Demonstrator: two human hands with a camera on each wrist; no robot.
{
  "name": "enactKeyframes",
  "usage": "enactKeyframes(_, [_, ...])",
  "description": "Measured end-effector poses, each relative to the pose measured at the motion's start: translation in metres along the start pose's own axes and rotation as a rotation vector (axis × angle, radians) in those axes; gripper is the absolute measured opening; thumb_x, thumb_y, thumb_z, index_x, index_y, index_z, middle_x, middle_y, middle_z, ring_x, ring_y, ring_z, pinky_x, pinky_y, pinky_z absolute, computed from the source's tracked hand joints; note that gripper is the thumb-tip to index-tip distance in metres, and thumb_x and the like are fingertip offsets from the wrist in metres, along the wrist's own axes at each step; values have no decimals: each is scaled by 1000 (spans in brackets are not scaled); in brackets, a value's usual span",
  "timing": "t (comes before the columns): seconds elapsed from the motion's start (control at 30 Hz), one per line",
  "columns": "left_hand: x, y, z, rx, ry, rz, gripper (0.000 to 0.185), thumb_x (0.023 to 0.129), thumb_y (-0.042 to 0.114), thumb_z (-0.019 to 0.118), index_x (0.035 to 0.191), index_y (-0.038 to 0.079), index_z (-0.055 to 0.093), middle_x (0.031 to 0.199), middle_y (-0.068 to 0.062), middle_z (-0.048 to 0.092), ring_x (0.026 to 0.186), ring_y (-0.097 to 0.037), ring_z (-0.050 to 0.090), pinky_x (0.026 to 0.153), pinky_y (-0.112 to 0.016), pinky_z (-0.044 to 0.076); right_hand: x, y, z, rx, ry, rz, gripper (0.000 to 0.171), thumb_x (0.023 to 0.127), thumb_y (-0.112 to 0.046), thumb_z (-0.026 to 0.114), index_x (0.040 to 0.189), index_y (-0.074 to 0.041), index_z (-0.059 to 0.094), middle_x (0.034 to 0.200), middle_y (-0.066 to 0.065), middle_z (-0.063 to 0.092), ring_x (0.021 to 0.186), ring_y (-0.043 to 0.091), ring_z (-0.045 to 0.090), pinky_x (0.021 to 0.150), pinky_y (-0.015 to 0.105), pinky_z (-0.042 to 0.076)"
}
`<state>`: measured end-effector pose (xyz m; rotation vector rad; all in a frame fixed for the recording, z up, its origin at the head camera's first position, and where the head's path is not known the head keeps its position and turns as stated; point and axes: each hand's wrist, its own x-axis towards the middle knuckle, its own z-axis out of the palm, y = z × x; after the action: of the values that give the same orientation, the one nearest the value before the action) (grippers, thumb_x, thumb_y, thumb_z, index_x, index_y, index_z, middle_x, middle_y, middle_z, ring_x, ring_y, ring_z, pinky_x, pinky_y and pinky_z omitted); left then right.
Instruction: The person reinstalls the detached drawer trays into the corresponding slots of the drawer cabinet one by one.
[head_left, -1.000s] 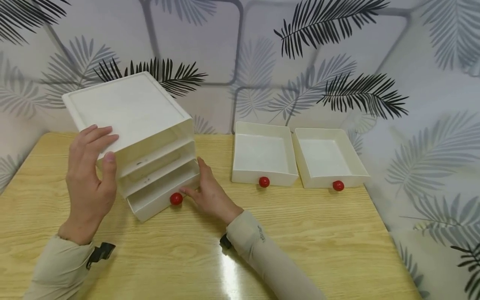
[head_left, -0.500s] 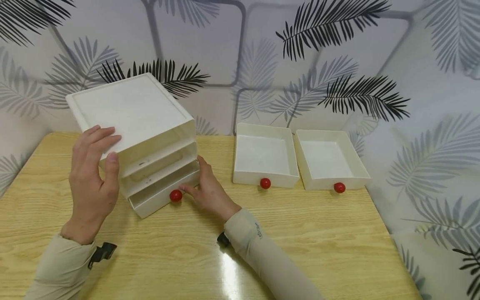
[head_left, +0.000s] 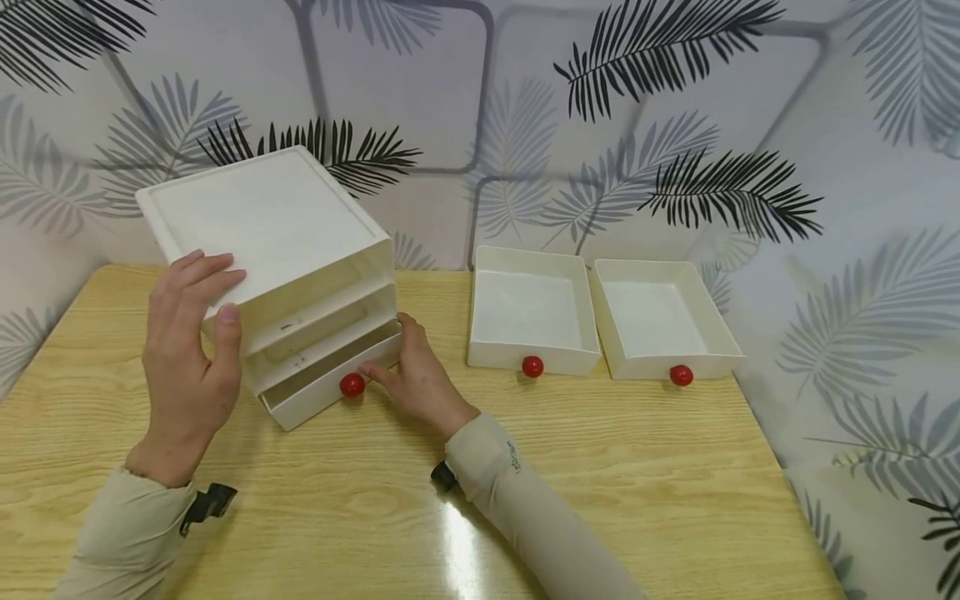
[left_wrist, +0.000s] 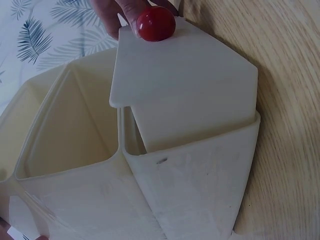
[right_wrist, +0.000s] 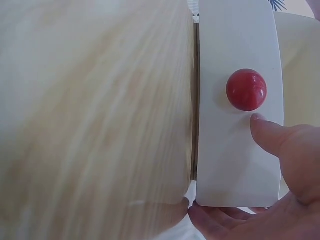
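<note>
A white three-slot drawer cabinet (head_left: 262, 217) stands angled on the table at the left, its two upper slots without drawers. In the bottom slot, a white drawer (head_left: 330, 379) with a round red knob (right_wrist: 246, 90) sits part way in. My left hand (head_left: 187, 358) holds the cabinet's left front top corner, fingers over the top and thumb at the front edge. My right hand (head_left: 420, 375) grips the drawer's right end; in the right wrist view its thumb presses the front panel beside the knob, with the other fingers round the end.
Two more white drawers with red knobs, one nearer (head_left: 528, 304) and one farther right (head_left: 656, 321), lie side by side on the wooden table (head_left: 600, 483). Behind rises a wall covering (head_left: 525, 100) with a leaf print. The table's right edge slants past the second drawer.
The bottom drawer has slid farther into the cabinet, and its visible opening has narrowed. My right hand has moved in with it, while my left hand keeps its place on the cabinet.
</note>
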<state>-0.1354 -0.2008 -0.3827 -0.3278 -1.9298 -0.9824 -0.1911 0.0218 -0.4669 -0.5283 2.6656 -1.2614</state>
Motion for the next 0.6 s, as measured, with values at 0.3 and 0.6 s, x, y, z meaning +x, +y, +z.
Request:
enactKeyframes(0.3, [0, -2, -1, 10, -8, -6, 43, 105, 29, 51, 121, -5, 70, 135, -23, 66, 143, -36, 50, 127, -38, 33, 3, -1, 3, -14, 32, 22, 90, 98, -35, 72, 161, 4, 19, 158, 25, 41, 147, 35, 49, 125, 42, 41])
enactKeyframes(0.6, [-1, -3, 0, 10, -4, -3, 43, 106, 30, 51, 122, -5, 70, 135, -23, 66, 143, -36, 50, 127, -39, 33, 2, -1, 4, -16, 45, 29, 89, 98, -36, 71, 161, 3, 20, 157, 24, 42, 146, 34, 49, 124, 42, 41])
